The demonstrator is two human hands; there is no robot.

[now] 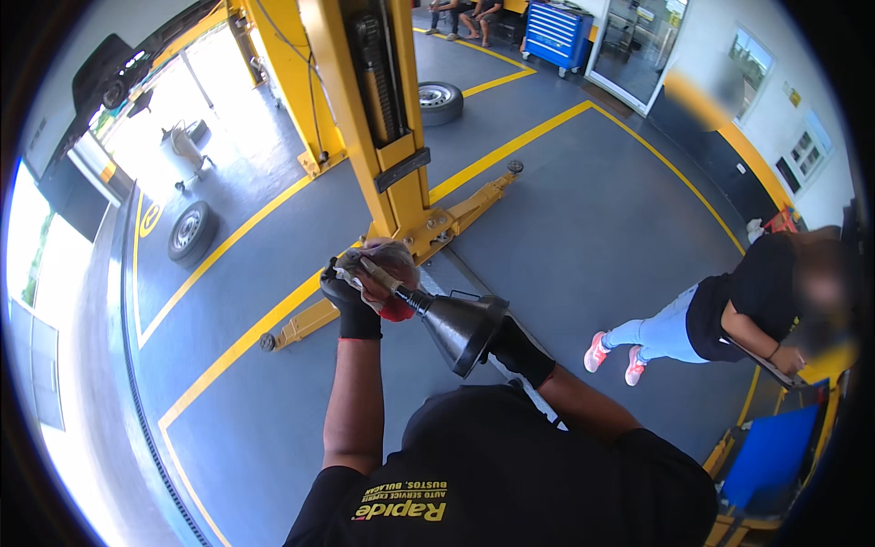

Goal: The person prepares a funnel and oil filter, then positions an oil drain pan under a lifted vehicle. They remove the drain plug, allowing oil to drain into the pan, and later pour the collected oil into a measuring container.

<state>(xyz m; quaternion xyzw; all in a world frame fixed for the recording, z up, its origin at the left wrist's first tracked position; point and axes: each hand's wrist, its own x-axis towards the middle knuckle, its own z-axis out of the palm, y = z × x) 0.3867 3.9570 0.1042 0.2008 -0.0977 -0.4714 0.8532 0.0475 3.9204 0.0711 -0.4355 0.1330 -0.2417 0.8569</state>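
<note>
Grey floor (629, 210), lift post (401, 202) beyond funnel (462, 333)

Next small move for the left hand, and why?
Probably wipe along the spout of the funnel: the left hand has a rag bunched at the spout's tip, while the right hand holds the wide end.

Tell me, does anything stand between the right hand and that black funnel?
Nothing visible does: the gloved right hand is at the wide end of the funnel. At its narrow end, near the left hand, is what looks like a crumpled rag.
</note>
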